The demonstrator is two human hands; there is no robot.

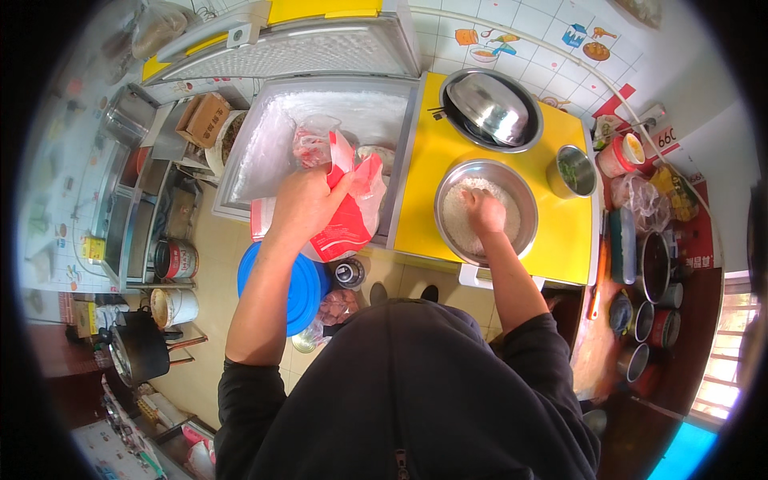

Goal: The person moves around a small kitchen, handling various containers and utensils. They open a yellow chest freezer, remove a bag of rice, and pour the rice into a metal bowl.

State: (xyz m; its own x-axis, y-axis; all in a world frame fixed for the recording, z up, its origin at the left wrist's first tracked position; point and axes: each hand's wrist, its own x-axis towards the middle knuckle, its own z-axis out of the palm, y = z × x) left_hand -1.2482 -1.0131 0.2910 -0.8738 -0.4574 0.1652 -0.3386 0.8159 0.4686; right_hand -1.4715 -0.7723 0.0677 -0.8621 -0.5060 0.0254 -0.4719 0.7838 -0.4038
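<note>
Over the open chest freezer (258, 120), my left hand (309, 201) grips the upper part of a red and white plastic bag (342, 231). The bag's torn-looking top sticks up past my fingers, and its lower end hangs over the freezer's near rim. On the yellow top beside it stands a steel bowl (528, 231) of whitish, grainy food (459, 219), maybe rice or coarse flour. My right hand (485, 211) is in the bowl, fingers curled down against the grains. Its fingertips are hidden, so whether it grasps any is unclear.
Behind the bowl sits a steel basin (537, 129) with an upturned metal bowl (489, 99) in it. A steel cup (573, 174) with greens stands to the right. A blue-lidded bucket (303, 300) is on the floor below my left arm. The freezer lid (288, 51) is raised.
</note>
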